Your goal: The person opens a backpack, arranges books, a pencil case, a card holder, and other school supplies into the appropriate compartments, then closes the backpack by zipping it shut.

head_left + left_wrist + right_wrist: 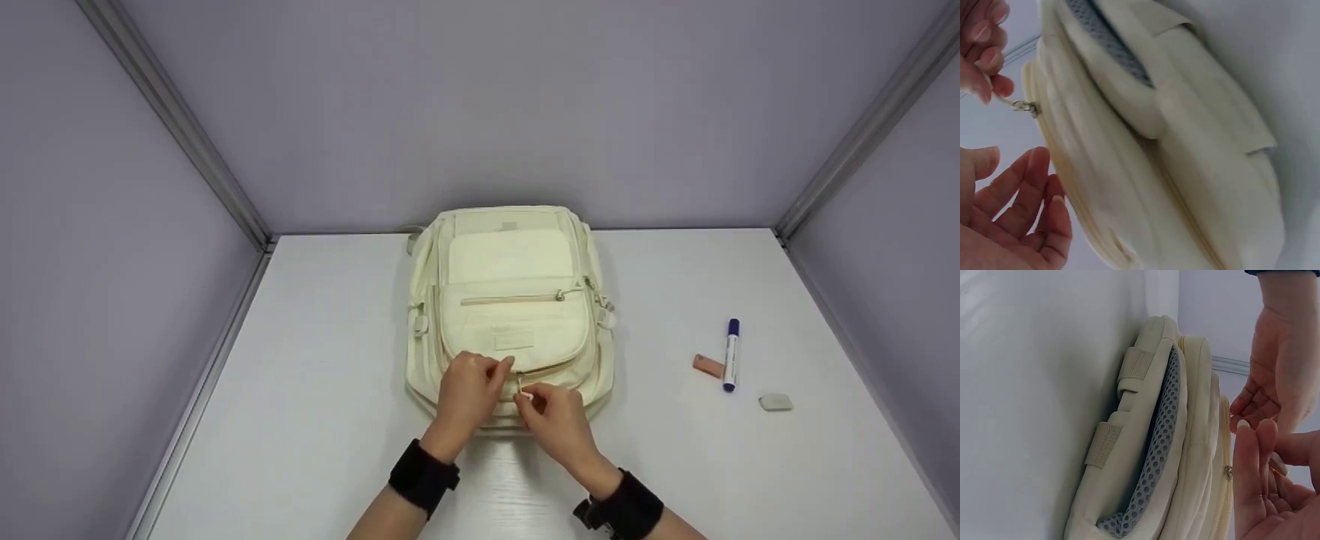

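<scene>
Your right hand [559,420] is pinching the zipper pull [523,394] on the cream backpack [510,307]; your left hand [469,394] is resting beside it, fingers loosely curled, holding nothing.

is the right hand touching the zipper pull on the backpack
Touching. The left wrist view shows the right hand pinching the zipper pull on the backpack; the head view agrees.

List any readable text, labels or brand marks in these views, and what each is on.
None can be read.
The patch on the backpack front pocket: too blurred to read.
The marker barrel: any print is too small to tell.
The eraser and the pink piece: no marks visible.
</scene>
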Available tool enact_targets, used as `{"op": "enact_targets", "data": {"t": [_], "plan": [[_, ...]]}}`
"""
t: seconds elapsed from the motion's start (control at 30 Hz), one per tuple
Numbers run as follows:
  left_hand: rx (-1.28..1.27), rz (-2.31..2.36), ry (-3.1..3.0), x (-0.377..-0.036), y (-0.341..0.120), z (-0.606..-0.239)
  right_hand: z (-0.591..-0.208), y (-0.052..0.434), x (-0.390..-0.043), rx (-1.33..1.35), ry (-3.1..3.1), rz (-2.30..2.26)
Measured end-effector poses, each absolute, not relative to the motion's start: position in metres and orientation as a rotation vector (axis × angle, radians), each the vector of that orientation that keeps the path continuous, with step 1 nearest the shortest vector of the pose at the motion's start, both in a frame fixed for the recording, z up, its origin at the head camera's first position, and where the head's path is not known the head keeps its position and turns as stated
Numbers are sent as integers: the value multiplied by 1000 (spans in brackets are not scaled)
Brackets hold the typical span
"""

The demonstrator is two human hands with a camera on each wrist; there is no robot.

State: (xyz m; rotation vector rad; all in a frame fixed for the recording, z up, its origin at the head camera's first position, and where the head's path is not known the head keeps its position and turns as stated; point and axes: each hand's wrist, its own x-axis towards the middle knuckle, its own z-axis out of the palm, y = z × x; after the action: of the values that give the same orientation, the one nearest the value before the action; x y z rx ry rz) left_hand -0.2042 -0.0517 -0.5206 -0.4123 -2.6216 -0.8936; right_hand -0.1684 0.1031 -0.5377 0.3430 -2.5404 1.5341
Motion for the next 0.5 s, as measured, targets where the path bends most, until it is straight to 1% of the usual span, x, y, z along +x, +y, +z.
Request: {"op": "enact_targets", "data": {"t": [0.13, 0.23, 0.33, 0.4, 0.5], "plan": [[-366, -1003, -2800, -201, -46, -514, -539, 100, -166, 439, -2525, 1328], [-379, -1238, -2905, -202, -44, -517, -540, 101, -164, 518, -2567, 1178], [-359, -1434, -2939, -205, -44, -520, -537, 107, -164, 658, -2644, 1100], [-352, -1444, -2935, -206, -45, -521, -533, 113, -166, 740, -2659, 1077], [-348, -1321, -2946, -205, -43, -523, -526, 126, -177, 804, -2553, 1000]]}}
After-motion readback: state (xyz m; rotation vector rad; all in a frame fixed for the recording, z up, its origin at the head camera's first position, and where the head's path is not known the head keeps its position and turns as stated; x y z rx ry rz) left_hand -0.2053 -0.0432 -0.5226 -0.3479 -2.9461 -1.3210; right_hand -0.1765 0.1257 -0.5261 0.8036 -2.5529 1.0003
